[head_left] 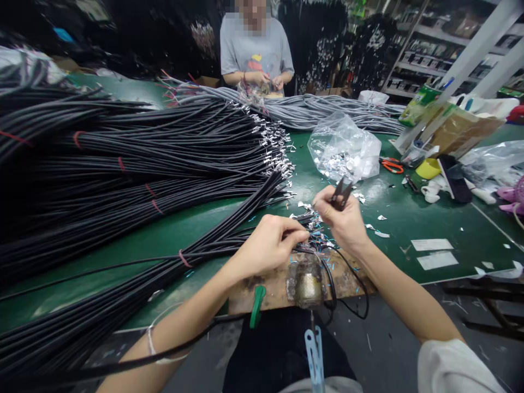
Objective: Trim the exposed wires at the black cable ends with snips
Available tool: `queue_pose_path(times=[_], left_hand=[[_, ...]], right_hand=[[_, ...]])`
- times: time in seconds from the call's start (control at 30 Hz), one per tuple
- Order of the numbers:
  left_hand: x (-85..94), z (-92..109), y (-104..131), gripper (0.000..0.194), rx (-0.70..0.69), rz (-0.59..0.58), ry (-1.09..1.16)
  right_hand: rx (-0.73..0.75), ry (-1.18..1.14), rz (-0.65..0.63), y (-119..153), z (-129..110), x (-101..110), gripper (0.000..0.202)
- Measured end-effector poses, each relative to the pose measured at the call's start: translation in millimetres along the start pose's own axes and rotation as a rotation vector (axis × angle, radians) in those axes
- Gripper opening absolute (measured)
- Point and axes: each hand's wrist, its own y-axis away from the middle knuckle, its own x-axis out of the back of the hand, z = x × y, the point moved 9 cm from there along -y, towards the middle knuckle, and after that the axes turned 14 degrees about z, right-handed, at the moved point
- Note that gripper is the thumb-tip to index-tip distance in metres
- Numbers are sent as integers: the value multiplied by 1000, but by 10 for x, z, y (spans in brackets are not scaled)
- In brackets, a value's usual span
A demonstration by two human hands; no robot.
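My left hand (272, 240) is closed, thumb and forefinger pinched on the end of a black cable beside the cut wire ends (317, 232). Dark scissors (341, 195) are held in my right hand (341, 218), their blades pointing up and away. Between and just below the hands, a metal fixture (309, 286) sits on a worn wooden board (266, 278). A bundle of black cables (213, 234), tied with a red band, runs from the lower left to my left hand. Small blue and white wire scraps lie around the fingertips.
Large stacks of black cables (164, 136) cover the left. A clear bag of scraps (346, 147) and orange-handled scissors (392, 165) lie beyond my right hand. Across the table, a person in grey (257, 49) works. A green clamp (257, 305) and blue clip (314, 355) are near the edge.
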Motion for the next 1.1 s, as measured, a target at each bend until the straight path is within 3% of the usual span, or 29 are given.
queue_pose_path(times=[0.07,0.13,0.23,0.33,0.57,0.8,0.87,1.0,1.1], left_hand=[[66,-55,-17,27,62,88,88],[129,-94,-31,30,107,158,201],[186,-117,-45,27,141,221,267],[218,-142,-43,23,191,290,321],[198,-157,-26,19,224,294,376],[160,-121,-26,29,179,225,427],[155,-110,-8,29,164,218,406],[177,-105,10,29,120,233,360],[223,-86,-36,26,43,264,241]], right_hand=[[167,193,168,-62,-151,239,29],[313,384,219,-62,-281,324,25],[356,408,78,3,-310,202,5],[346,305,-64,125,-320,31,8],[422,307,-87,263,-386,-64,15],[476,345,-71,304,-385,-100,18],[435,312,-75,281,-356,-93,15],[130,146,-124,182,-100,-95,8],[5,100,-148,144,30,-104,10]])
